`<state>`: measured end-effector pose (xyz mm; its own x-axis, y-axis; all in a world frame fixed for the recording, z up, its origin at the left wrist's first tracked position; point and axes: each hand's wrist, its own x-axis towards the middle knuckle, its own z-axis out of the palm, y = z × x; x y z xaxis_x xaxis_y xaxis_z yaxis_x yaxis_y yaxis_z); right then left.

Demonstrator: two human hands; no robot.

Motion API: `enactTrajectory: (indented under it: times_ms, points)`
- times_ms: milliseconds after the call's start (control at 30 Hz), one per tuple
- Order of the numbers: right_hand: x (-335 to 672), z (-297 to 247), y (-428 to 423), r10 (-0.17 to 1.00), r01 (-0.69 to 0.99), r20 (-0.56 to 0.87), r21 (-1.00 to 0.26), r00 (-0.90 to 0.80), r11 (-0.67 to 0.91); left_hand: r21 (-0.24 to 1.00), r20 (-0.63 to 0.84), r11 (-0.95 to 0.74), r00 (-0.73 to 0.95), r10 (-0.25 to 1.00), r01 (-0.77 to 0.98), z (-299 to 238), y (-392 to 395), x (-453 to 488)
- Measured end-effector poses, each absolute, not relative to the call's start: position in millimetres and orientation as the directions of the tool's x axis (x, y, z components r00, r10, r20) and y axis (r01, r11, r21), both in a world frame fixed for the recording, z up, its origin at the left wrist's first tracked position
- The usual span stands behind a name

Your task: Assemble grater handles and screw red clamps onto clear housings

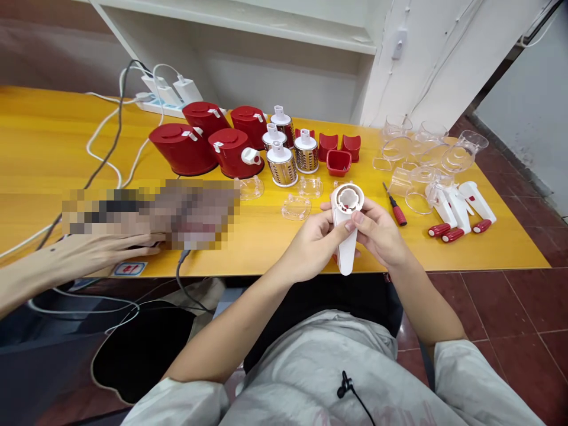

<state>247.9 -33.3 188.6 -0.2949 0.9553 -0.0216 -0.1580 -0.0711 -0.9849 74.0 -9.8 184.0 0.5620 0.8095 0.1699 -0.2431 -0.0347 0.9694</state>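
Note:
Both my hands hold a white plastic handle part with a round ring at its top, above the front edge of the yellow table. My left hand grips its left side, fingers wrapped round it. My right hand closes on its right side, thumb near the ring. A small red-handled screwdriver lies just right of my hands. Clear plastic lids lie just beyond the part.
Red grater bodies, metal drum blades and red cups stand mid-table. Clear hoppers and white handles with red grips lie at the right. Another person's hand rests at the left. A power strip and cables sit behind.

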Motion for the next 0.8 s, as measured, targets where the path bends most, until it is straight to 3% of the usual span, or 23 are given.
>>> enactTrajectory:
  times_ms: [400, 600, 800]
  points:
    - [252, 183, -30, 0.943, -0.119, -0.016, -0.991, -0.333, -0.059, 0.982, 0.167, -0.087, 0.551, 0.818, -0.168, 188, -15, 71]
    - [246, 186, -33, 0.938, -0.097, 0.017, -0.995, -0.347, -0.017, 0.946, 0.164, 0.025, 0.545, 0.822, -0.322, 183, -10, 74]
    - [249, 194, -36, 0.968, 0.007, 0.054, -0.998, -0.247, 0.057, 0.859, 0.161, 0.059, 0.378, 0.912, -0.509, 178, 3, 74]
